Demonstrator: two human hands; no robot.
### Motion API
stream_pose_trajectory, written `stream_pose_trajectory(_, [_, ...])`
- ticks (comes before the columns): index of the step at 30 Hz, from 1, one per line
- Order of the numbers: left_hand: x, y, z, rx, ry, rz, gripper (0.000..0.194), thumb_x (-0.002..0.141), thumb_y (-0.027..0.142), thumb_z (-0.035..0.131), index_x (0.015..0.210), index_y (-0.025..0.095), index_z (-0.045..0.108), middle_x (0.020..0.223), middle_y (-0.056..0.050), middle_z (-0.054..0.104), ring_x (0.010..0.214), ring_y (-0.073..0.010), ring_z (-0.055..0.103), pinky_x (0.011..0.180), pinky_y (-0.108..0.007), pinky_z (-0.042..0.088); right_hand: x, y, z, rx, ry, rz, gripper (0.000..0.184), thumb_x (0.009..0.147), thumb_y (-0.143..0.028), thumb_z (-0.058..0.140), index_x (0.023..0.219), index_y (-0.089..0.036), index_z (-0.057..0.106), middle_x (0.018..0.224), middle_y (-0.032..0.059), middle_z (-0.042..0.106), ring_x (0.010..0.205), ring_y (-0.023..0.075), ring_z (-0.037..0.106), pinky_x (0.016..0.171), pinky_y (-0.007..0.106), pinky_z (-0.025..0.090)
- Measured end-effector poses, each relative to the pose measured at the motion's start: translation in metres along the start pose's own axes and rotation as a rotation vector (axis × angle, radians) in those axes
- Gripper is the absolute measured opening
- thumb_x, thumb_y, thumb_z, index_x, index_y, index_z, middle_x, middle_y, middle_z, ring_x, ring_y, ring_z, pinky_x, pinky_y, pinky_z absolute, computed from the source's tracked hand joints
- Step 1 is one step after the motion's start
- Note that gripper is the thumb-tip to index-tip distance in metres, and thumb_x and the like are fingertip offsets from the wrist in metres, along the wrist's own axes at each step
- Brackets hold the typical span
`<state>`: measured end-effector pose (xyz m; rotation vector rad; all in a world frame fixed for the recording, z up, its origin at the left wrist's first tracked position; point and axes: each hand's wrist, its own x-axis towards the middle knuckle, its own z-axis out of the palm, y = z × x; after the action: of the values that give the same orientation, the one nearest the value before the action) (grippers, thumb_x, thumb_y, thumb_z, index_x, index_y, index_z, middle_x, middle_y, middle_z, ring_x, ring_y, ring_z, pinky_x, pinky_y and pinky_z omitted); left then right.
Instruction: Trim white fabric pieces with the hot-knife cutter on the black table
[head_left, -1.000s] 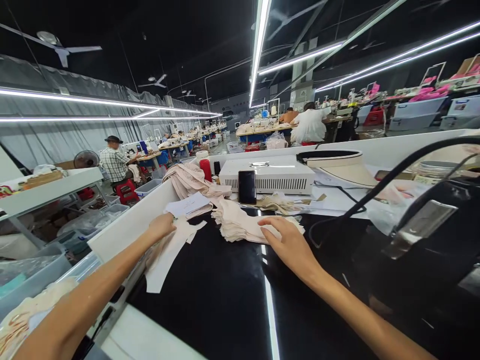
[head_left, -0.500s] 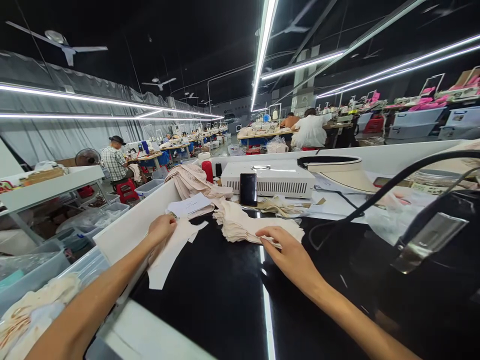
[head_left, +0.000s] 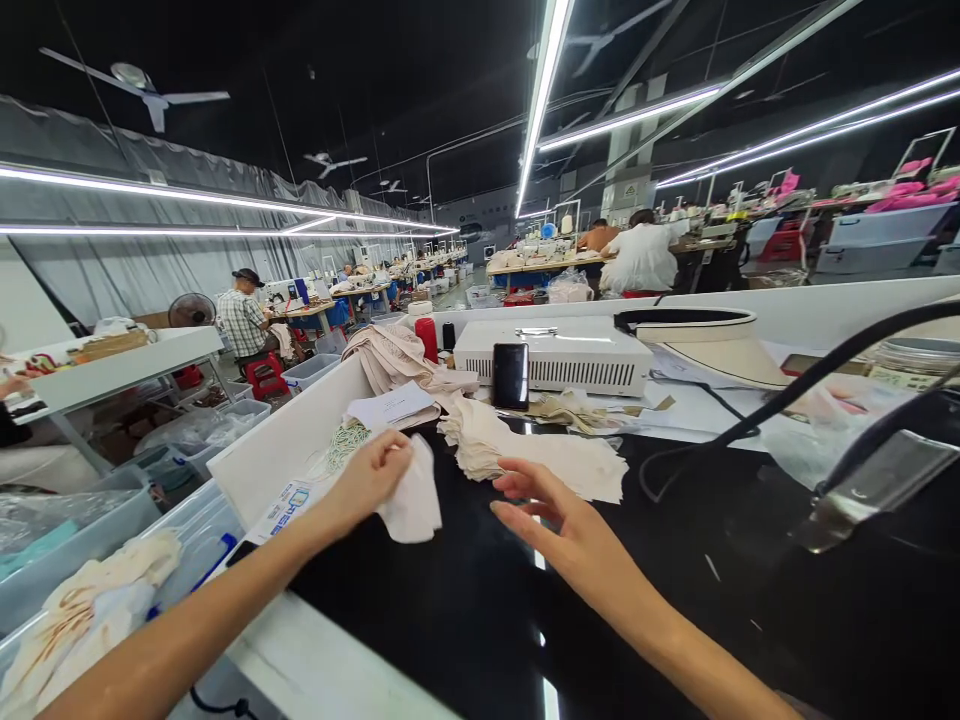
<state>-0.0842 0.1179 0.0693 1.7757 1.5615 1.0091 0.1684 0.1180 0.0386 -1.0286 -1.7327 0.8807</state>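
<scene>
My left hand [head_left: 373, 480] is closed on a pale cut fabric piece [head_left: 415, 497], which hangs from the fingers above the black tabletop [head_left: 450, 620]. Close to the front edge of a wavy stack of cream fabric pieces [head_left: 540, 457], my right hand [head_left: 544, 510] has its fingers apart and nothing in them. Behind my left hand lie a white paper slip [head_left: 394, 404] and a tangle of pale green thread [head_left: 346, 445]. A printed card [head_left: 289, 512] shows beneath my left wrist.
A phone [head_left: 511, 376] leans against a white vented box [head_left: 555, 352]. Folded fabric [head_left: 386, 355] and a red thread cone [head_left: 426, 340] stand back left. To the right are a cream visor [head_left: 709, 345], a black cable [head_left: 780, 385] and a clear plastic bag [head_left: 817, 425]. Co-workers sit farther off.
My left hand has lifted the pale fabric piece and brought it rightward, uncovering the thread and printed card. My right hand has come off the stack, lower and toward me.
</scene>
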Motion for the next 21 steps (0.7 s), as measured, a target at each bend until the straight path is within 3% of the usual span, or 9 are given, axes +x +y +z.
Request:
stream_pose_trajectory(3, [-0.024,0.021,0.034,-0.136,-0.185,0.035,0.033,0.091,0.051,0.048,0.089,0.018,0.055,0.06,0.007,0.045,0.051,-0.0091,0.04,0.047,-0.02,0.03,-0.01,-0.004,0.01,0.24,-0.198,0.115,0.074,0.073,-0.069,0.07,0.128,-0.022,0.058,0.114,0.0108,0.069,0.107,0.0282,0.066,0.094,0.044,0.053])
stream_pose_trajectory(6, [-0.036,0.033,0.054,-0.234,-0.258,0.046,0.03,0.087,0.047,0.054,0.087,0.018,0.056,0.06,0.007,0.044,0.052,-0.0088,0.038,0.047,-0.02,0.028,-0.024,-0.007,0.011,0.471,-0.478,0.247,0.064,0.075,-0.067,0.071,0.115,-0.018,0.067,0.106,0.0103,0.072,0.097,0.0267,0.07,0.09,0.039,0.054])
stream_pose_trajectory(8, [-0.038,0.036,0.06,-0.29,-0.275,0.023,0.028,0.086,0.045,0.056,0.088,0.017,0.056,0.06,0.007,0.044,0.052,-0.0085,0.037,0.047,-0.021,0.026,-0.032,-0.009,0.007,0.493,-0.569,0.342,0.058,0.074,-0.065,0.074,0.103,-0.015,0.072,0.095,0.0096,0.074,0.091,0.0265,0.071,0.088,0.037,0.054])
stream_pose_trajectory(16, [-0.041,0.031,0.064,-0.463,-0.376,-0.153,0.031,0.079,0.045,0.067,0.084,0.015,0.06,0.063,0.005,0.052,0.053,-0.0077,0.04,0.048,-0.021,0.027,-0.043,-0.014,-0.004,0.329,-0.526,0.445,0.063,0.072,-0.069,0.073,0.105,-0.016,0.074,0.082,0.0081,0.071,0.082,0.0261,0.068,0.075,0.034,0.056])
stream_pose_trajectory(21, [-0.043,0.031,0.063,-0.5,-0.336,-0.162,0.03,0.079,0.045,0.066,0.082,0.015,0.062,0.064,0.004,0.054,0.054,-0.0074,0.04,0.049,-0.022,0.027,-0.051,-0.01,0.002,0.262,-0.605,0.491,0.058,0.064,-0.07,0.077,0.085,-0.016,0.073,0.065,0.0015,0.059,0.061,0.015,0.054,0.057,0.023,0.044])
